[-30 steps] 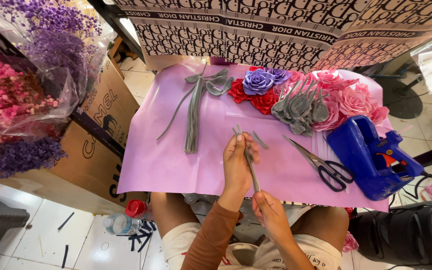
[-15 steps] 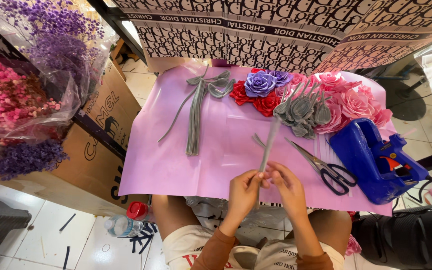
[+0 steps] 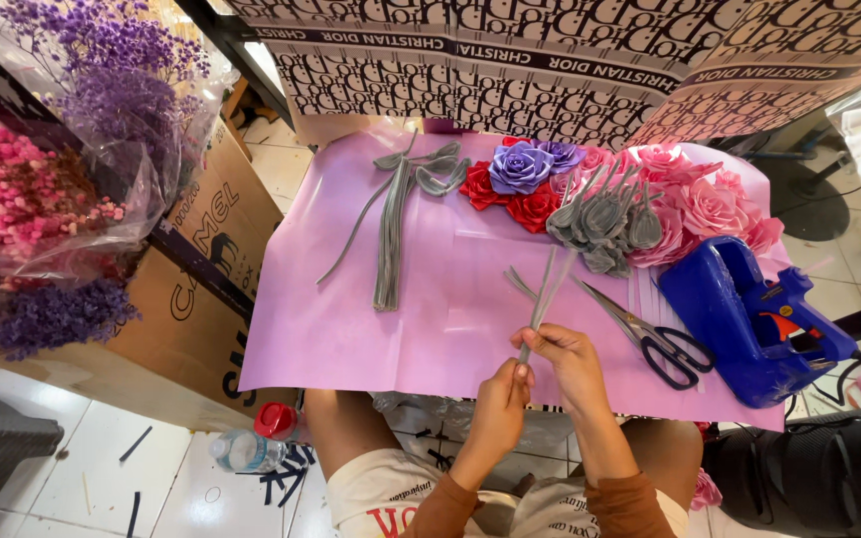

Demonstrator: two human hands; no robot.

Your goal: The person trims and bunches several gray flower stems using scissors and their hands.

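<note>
My left hand (image 3: 499, 403) and my right hand (image 3: 571, 361) meet over the near edge of a pink sheet (image 3: 430, 319) and together pinch the lower ends of a few grey fuzzy stems (image 3: 542, 294). The stems point up and away from me. Just right of them lie black-handled scissors (image 3: 650, 337) and a blue glue gun (image 3: 749, 319). Behind them lies a cluster of grey looped leaves (image 3: 605, 219).
Fabric roses in purple (image 3: 520, 167), red (image 3: 530, 207) and pink (image 3: 710, 204) lie at the sheet's far side, with a bundle of grey stems (image 3: 391, 234) on its left. Dried purple and pink flowers (image 3: 42, 199) stand at left over a cardboard box (image 3: 201, 269). A plastic bottle (image 3: 246, 450) lies on the tiled floor.
My hands have come together low at the sheet's near edge. A second ago the left hand held the stems higher over the sheet, with the right hand below it.
</note>
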